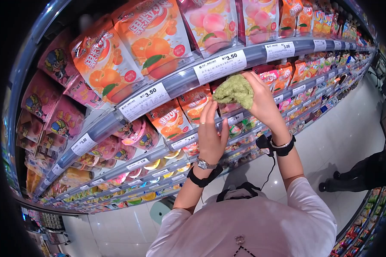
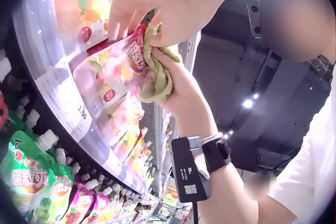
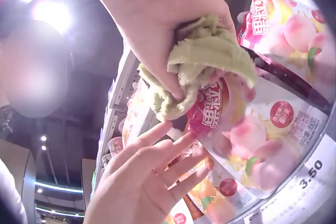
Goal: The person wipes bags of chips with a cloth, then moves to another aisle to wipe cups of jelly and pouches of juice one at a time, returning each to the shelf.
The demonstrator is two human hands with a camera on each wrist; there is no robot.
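My right hand (image 1: 261,100) grips a bunched green cloth (image 1: 235,92) at the lower shelf, under a 3.50 price label. In the right wrist view the cloth lies over the red top of a peach drink pouch (image 3: 262,134). My left hand (image 1: 212,135) is just left of the cloth, its fingers extended and spread. Those fingertips reach the pouch's top edge in the right wrist view. The left wrist view shows the same peach pouch (image 2: 107,74) upright between the left fingers and the cloth. Part of its top is hidden by the cloth.
Orange pouches (image 1: 152,40) stand on the shelf above, behind a rail with price labels (image 1: 221,66). Pink cups (image 1: 53,100) fill the left end. Green capped pouches (image 2: 31,166) line another shelf. At the right another person's legs (image 1: 351,175) are on the tiled floor (image 1: 313,141).
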